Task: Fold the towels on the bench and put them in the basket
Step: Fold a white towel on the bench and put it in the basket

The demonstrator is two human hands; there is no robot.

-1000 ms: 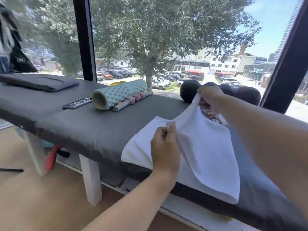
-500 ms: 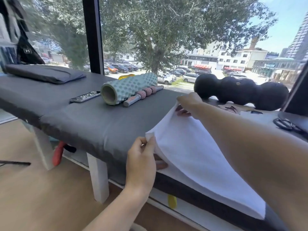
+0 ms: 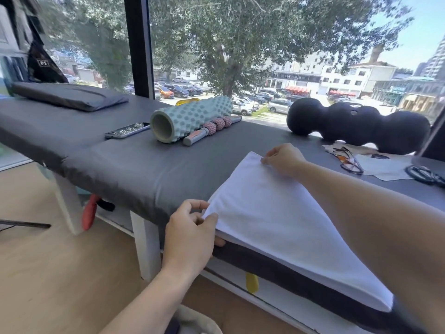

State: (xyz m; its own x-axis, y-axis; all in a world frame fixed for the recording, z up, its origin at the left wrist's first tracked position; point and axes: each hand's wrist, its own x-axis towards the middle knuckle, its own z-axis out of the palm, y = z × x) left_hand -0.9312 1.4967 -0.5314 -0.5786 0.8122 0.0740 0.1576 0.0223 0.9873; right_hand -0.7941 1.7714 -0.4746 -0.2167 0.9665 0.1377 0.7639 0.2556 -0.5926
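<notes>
A white towel [image 3: 277, 220] lies folded over on the dark grey padded bench [image 3: 149, 169], its near edge at the bench's front edge. My left hand [image 3: 190, 235] pinches the towel's near left corner at the bench edge. My right hand [image 3: 284, 160] pinches the far left corner, pressing it down on the bench. My right forearm crosses over the towel's right part and hides it. No basket is in view.
On the bench behind the towel lie a teal foam roller [image 3: 190, 119], a pink massage stick [image 3: 212, 128], a phone [image 3: 125, 131], a black peanut roller [image 3: 356, 126], glasses [image 3: 349, 160] on a cloth and a dark cushion [image 3: 67, 96]. A window runs behind; wood floor lies below left.
The towel half that I held up has come down flat onto the lower half. Both hands moved left and down with its corners to the bench.
</notes>
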